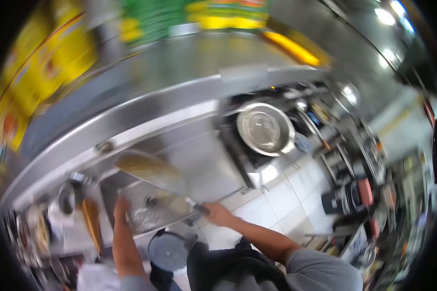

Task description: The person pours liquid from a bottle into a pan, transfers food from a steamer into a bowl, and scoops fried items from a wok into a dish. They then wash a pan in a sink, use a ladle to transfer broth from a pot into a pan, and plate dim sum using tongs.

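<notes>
A long utensil with a wide, brownish-yellow mesh-like head and a dark handle lies slanted over the metal sink. My right hand is closed around its handle. My left hand is at the sink's left part, smeared by motion, so its fingers cannot be made out. Clear plastic-like material and a pale, blurred item are in the sink below the utensil.
A metal pot with a strainer stands on the stove at the right. A wooden piece is left of the sink. Below it is a round grey perforated object. Yellow containers line the upper shelf.
</notes>
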The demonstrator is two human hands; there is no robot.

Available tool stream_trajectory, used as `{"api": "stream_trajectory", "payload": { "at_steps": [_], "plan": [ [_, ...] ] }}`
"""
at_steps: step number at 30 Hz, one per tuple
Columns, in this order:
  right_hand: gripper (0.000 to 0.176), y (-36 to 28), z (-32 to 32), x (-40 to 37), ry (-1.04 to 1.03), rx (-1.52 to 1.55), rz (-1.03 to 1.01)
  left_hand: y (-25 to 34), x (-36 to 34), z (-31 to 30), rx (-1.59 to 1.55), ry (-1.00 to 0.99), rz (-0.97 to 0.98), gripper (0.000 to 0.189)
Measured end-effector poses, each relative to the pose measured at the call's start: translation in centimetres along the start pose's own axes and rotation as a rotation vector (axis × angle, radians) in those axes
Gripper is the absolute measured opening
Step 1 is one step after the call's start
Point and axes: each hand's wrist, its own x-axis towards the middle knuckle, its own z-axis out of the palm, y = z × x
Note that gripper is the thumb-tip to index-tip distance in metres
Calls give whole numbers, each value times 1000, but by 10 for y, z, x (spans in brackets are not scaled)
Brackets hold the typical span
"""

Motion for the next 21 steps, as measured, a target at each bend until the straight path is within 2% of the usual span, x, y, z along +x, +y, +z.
{"api": "stream_trajectory", "payload": {
  "at_steps": [1,2,3,5,6,7,8,10,14,17,18,21],
  "plan": [
    [29,16,0,-11,24,85,-115,38,-65,-16,114,-62,-57,49],
    [28,18,-7,-25,15,193,-75,55,-78,5,120,40,-87,48],
    [28,16,-20,-40,-5,310,-49,26,-6,73,188,18,190,47],
    [22,21,-61,-70,-305,662,301,57,-59,53,-504,181,424,38],
    [19,19,-89,-89,-380,897,447,86,-102,28,-803,194,309,34],
    [19,25,-114,-109,-401,998,449,129,-166,-9,-1100,200,179,29],
    [19,33,-141,-129,-423,1093,446,166,-202,-30,-1398,201,41,25],
    [23,38,-209,-177,-451,1315,470,200,-216,-20,-874,434,105,20],
    [25,79,-313,-277,-439,1498,454,242,-222,4,168,852,194,13],
    [29,96,-386,-344,-362,1528,432,335,-241,-10,-972,725,553,14],
    [29,100,-409,-364,-291,1519,466,398,-300,-31,-992,730,658,15],
    [28,113,-457,-415,-22,1511,565,541,-374,-20,-1421,145,1125,14]
  ]
}}
